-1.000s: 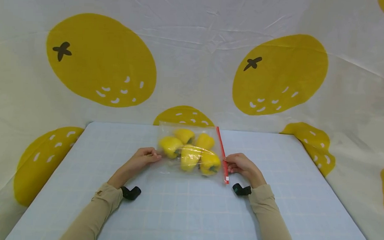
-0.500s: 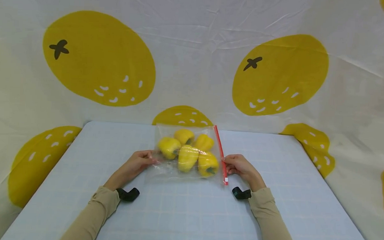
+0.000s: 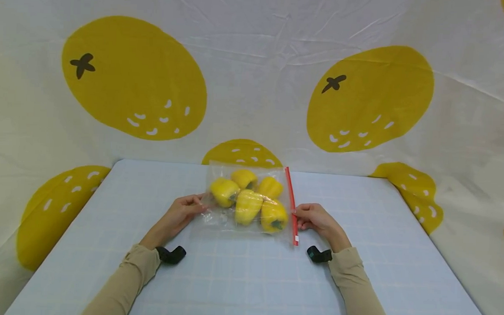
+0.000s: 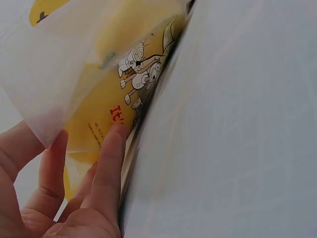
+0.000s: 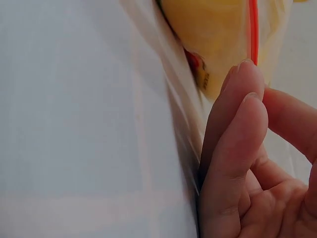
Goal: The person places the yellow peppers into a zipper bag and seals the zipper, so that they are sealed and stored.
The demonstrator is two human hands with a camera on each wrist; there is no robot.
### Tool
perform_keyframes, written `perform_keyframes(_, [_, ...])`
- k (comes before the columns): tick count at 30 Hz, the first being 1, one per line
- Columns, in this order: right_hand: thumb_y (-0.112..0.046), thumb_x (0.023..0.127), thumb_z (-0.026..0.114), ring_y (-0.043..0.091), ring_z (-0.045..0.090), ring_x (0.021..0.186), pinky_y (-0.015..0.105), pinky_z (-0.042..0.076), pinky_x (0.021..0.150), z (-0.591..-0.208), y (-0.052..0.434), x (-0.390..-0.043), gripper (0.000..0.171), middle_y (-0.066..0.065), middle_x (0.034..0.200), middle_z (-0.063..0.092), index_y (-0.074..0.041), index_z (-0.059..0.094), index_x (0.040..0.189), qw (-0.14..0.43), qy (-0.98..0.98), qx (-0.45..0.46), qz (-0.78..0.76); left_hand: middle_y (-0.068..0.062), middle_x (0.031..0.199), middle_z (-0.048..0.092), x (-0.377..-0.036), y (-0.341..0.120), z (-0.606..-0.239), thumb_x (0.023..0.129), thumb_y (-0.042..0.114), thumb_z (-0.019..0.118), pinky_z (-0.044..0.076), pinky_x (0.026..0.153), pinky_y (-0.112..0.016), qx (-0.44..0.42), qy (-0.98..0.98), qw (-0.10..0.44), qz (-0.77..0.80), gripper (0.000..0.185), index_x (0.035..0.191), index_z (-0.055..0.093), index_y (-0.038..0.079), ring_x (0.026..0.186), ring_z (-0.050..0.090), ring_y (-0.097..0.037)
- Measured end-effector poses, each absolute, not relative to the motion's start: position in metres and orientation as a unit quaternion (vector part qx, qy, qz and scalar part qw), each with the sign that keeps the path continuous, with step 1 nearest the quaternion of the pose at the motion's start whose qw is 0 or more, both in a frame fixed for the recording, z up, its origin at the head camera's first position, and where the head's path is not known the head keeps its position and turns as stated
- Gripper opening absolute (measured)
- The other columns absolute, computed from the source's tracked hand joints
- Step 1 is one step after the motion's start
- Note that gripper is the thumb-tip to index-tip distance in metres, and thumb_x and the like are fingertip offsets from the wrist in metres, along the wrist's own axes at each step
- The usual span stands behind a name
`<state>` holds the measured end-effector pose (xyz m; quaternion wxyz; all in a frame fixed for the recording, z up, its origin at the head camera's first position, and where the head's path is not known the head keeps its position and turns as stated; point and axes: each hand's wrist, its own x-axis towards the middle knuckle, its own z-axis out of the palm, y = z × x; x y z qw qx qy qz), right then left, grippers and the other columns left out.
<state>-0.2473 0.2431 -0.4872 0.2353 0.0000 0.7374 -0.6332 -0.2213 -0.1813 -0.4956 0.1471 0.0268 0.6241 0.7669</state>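
Note:
A clear zip bag (image 3: 220, 223) lies flat near the far side of the table, with several yellow bell peppers (image 3: 248, 207) inside. Its red zip strip (image 3: 290, 189) runs down the right side, a small white slider (image 3: 297, 238) at the near end. My left hand (image 3: 182, 214) pinches the bag's left edge; in the left wrist view the thumb and a finger of that hand (image 4: 74, 183) grip a plastic corner. Cartoon figures and red letters (image 4: 116, 113) show on the bag there. On the other side, my right hand (image 3: 318, 219) pinches the red strip between thumb and fingers.
A pale blue checked cloth (image 3: 239, 287) covers the table. Behind it hangs a white curtain (image 3: 256, 74) printed with big yellow fruit. A black wrist camera (image 3: 171, 255) sits on the left wrist, another black camera (image 3: 318, 254) on the right.
The left fingers have shifted slightly left and now hold the bag's edge, with more creases in the plastic beside them. The right hand has kept its hold on the strip.

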Motion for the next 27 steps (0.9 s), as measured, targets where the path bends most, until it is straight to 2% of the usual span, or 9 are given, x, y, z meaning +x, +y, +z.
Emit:
perform_keyframes(16, [-0.014, 0.096, 0.065, 0.011, 0.055, 0.055, 0.021, 0.051, 0.056, -0.4855, 0.2442, -0.2463, 0.020, 0.003, 0.066, 0.059, 0.005, 0.067, 0.101, 0.237, 0.736, -0.002, -0.634, -0.025, 0.156, 0.028, -0.2207, -0.1802, -0.4964, 0.094, 0.001, 0.064, 0.049, 0.092, -0.021, 0.001, 0.622, 0.151, 0.768, 0.015, 0.081, 0.056, 0.005, 0.146, 0.023, -0.036])
perform_keyframes(21, [-0.014, 0.096, 0.064, 0.011, 0.055, 0.055, 0.021, 0.052, 0.056, -0.4869, 0.2467, -0.2445, 0.016, 0.003, 0.065, 0.059, 0.002, 0.068, 0.096, 0.238, 0.735, -0.010, -0.635, -0.026, 0.156, 0.028, -0.2189, -0.1784, -0.4978, 0.093, 0.001, 0.064, 0.049, 0.091, -0.020, 0.009, 0.623, 0.148, 0.768, 0.015, 0.081, 0.055, 0.005, 0.145, 0.023, -0.037])
perform_keyframes(24, [-0.013, 0.097, 0.063, 0.012, 0.057, 0.056, 0.022, 0.053, 0.058, -0.4855, 0.2485, -0.2437, 0.019, 0.004, 0.067, 0.060, 0.005, 0.067, 0.100, 0.238, 0.734, -0.014, -0.636, -0.025, 0.154, 0.032, -0.2184, -0.1787, -0.4966, 0.093, 0.004, 0.066, 0.048, 0.090, -0.020, 0.009, 0.640, 0.144, 0.755, 0.014, 0.083, 0.056, 0.005, 0.144, 0.026, -0.036])
perform_keyframes(27, [-0.014, 0.098, 0.060, 0.014, 0.059, 0.061, 0.025, 0.055, 0.063, -0.4774, 0.2508, -0.2411, 0.028, 0.006, 0.075, 0.064, 0.010, 0.062, 0.112, 0.228, 0.750, -0.014, -0.621, -0.021, 0.147, 0.045, -0.2168, -0.1825, -0.4902, 0.094, 0.013, 0.068, 0.048, 0.089, -0.020, 0.008, 0.692, 0.131, 0.709, 0.015, 0.087, 0.059, 0.003, 0.138, 0.037, -0.031])
